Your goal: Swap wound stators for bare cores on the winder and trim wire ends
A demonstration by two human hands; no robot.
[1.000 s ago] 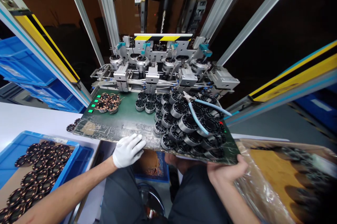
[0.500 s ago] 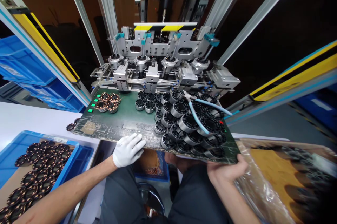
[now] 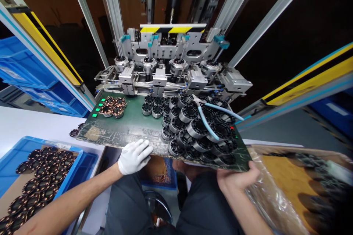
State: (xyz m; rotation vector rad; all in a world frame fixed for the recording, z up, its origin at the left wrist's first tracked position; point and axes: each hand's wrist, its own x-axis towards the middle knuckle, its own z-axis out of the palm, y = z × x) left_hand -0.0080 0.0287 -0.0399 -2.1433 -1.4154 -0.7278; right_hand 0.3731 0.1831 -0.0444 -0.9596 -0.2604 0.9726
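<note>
My left hand (image 3: 135, 157), in a white glove, lies flat with its fingers stretched out on the worn front edge of the green worktop (image 3: 110, 128). At the worktop's front right corner is my right hand (image 3: 241, 178), bare and curled around the edge; its fingers are partly hidden underneath. Black-and-silver stator cores (image 3: 197, 128) are stacked on the right side of the worktop. Pliers (image 3: 205, 123) with light blue handles rest on top of them. Several copper-wound stators (image 3: 112, 108) stand together at the left, apart from both hands.
A machine fixture (image 3: 160, 77) with several stations runs behind the worktop, between yellow guard posts (image 3: 52, 51). To the left, a blue bin (image 3: 16, 154) holds wound stators. A plastic-lined carton (image 3: 275, 191) stands right. Beneath the worktop is another blue bin (image 3: 172, 176).
</note>
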